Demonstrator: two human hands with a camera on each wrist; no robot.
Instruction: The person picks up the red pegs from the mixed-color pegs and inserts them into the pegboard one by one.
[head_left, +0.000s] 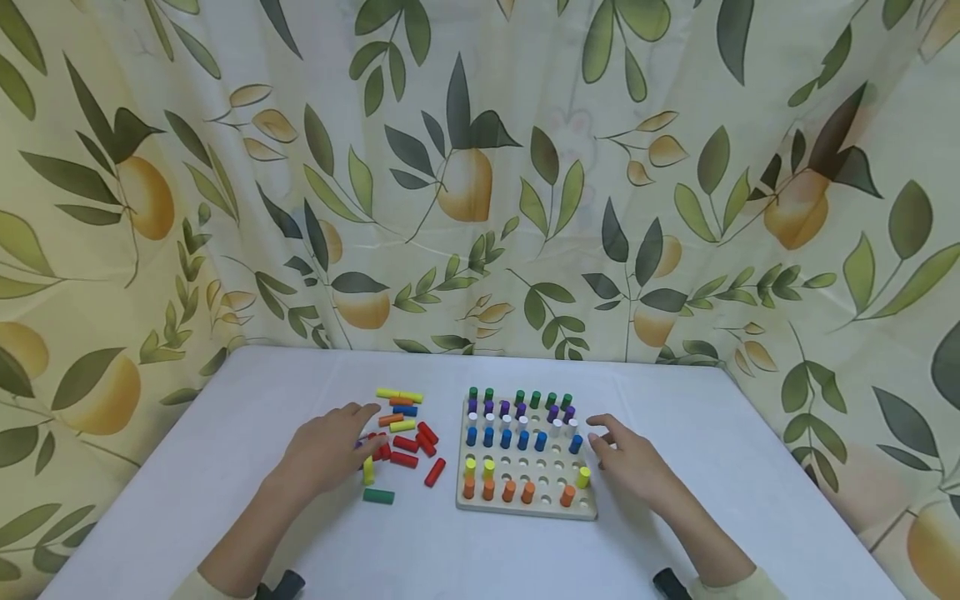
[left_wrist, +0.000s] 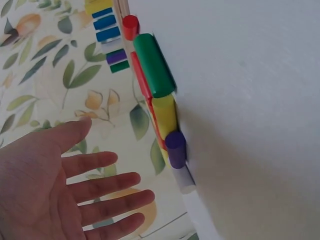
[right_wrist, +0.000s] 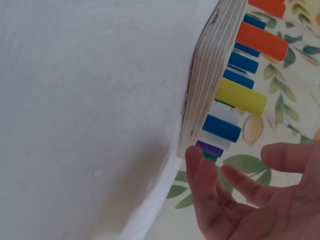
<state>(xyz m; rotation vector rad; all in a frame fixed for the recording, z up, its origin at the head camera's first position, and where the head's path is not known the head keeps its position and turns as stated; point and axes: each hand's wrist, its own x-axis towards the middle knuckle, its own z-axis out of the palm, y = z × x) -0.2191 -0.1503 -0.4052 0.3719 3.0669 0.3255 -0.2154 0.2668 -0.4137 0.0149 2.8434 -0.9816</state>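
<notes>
A wooden pegboard (head_left: pixel 525 511) stands in the middle of the table, with rows of green, purple, white, blue, yellow and orange pegs upright in it. Some of its holes are bare. Loose pegs lie to its left, among them red pegs (head_left: pixel 404 459) and a green peg (head_left: pixel 378 497). Over the left side of this pile hovers my left hand (head_left: pixel 326 450), covering part of it; the left wrist view shows its fingers spread and holding nothing. My right hand (head_left: pixel 630 458) is beside the board's right edge, fingers loosely bent, nothing held, near a blue peg (head_left: pixel 576 444).
A white cloth covers the table (head_left: pixel 517 567). Behind it hangs a curtain (head_left: pixel 480 275) printed with fruit and leaves. In the left wrist view a purple peg (left_wrist: pixel 175 150) lies beside a yellow peg (left_wrist: pixel 164 114).
</notes>
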